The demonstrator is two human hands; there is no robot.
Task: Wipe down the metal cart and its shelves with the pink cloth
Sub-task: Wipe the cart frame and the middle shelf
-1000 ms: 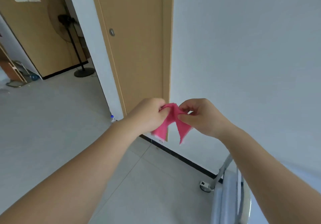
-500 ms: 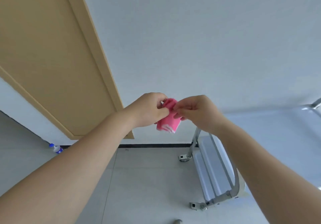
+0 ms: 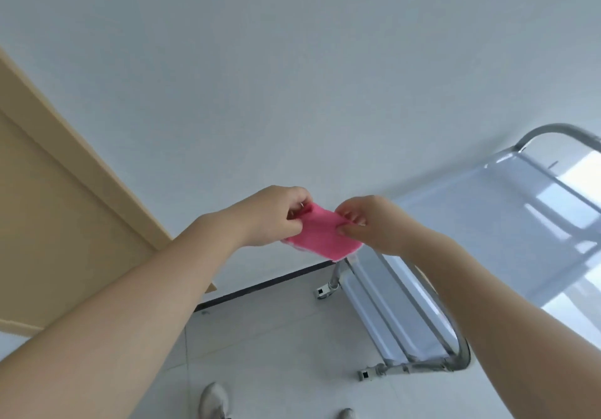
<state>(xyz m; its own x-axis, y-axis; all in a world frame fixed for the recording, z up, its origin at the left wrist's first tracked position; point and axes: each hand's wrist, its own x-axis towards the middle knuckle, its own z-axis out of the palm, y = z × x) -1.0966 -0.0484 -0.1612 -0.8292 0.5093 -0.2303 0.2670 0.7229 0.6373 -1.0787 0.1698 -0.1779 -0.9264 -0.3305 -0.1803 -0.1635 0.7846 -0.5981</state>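
Observation:
A small pink cloth [image 3: 322, 235] is stretched flat between both hands at the middle of the view. My left hand [image 3: 271, 215] pinches its left edge, and my right hand [image 3: 366, 223] pinches its right edge. The metal cart [image 3: 507, 223] stands to the right against the white wall, with a shiny top shelf, a lower shelf [image 3: 395, 314] beneath it and a curved handle at the far end. Both hands hover in the air to the left of the cart's top shelf, not touching it.
A tan wooden door [image 3: 48, 223] fills the left side. A white wall runs behind the cart, with a black baseboard [image 3: 260, 285] at floor level. The cart's casters [image 3: 323, 292] sit on pale floor tiles. My shoes [image 3: 213, 400] show at the bottom.
The view has swung right, bringing the cart into sight. The cloth, bunched between the hands before, is now pulled out flat between them.

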